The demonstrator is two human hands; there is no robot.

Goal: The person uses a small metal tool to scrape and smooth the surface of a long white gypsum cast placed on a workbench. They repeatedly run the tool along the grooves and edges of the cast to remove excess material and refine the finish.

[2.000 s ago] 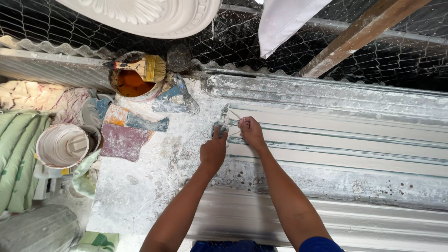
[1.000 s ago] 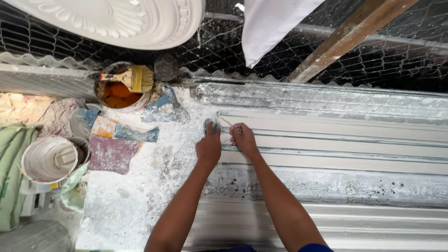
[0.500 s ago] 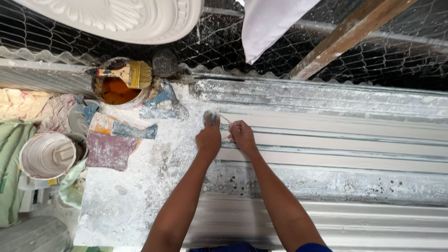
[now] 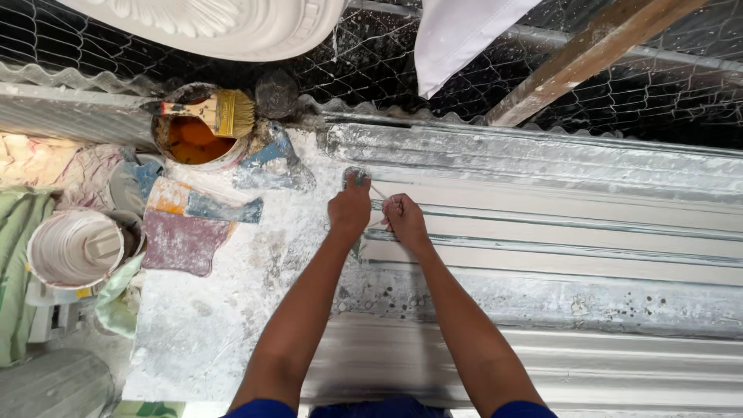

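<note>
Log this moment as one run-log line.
left hand: on small grey tool | right hand: pinching thin white strip | surface: long ribbed moulding | nearby: brush across orange-filled tin

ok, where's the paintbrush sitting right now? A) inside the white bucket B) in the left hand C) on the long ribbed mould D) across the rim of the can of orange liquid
D: the paintbrush lies across the top of the can of orange liquid, well away from both hands, which are at the end of the long ribbed mould.
</note>
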